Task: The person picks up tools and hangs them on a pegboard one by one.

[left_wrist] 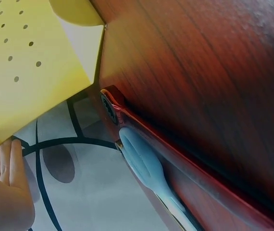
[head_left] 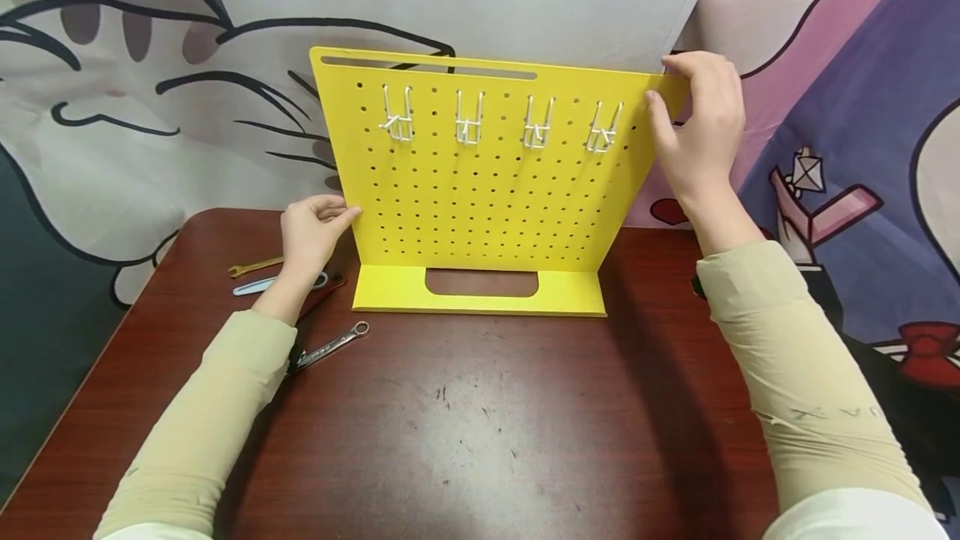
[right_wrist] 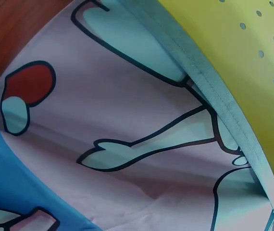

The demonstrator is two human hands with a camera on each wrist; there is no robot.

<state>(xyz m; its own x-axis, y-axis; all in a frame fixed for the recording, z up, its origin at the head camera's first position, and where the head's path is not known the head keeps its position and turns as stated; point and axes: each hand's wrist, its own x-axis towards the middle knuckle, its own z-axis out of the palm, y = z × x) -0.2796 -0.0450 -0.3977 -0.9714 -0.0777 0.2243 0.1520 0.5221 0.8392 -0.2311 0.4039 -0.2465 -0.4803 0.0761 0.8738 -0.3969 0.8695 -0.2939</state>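
Observation:
A yellow pegboard point(head_left: 487, 182) stands upright on its foot on the table, with several white wire hooks point(head_left: 468, 119) in a row across its upper part. My left hand point(head_left: 309, 232) pinches the board's left edge low down, thumb in front and fingers behind. In the left wrist view this hand point(left_wrist: 5, 185) appears at the lower left, by the board's edge. At the upper right corner, my right hand point(head_left: 705, 119) grips the board with the thumb on its front face. The right wrist view shows the perforated board point(right_wrist: 252, 62) along its right side.
Left of the board lie a gold-coloured wrench point(head_left: 255, 267), a pale blue tool point(left_wrist: 144, 159), a red-handled tool point(left_wrist: 175, 163) and a silver combination wrench point(head_left: 330, 348). The dark red table point(head_left: 465, 423) meets a cartoon-printed cloth point(head_left: 247, 123) behind.

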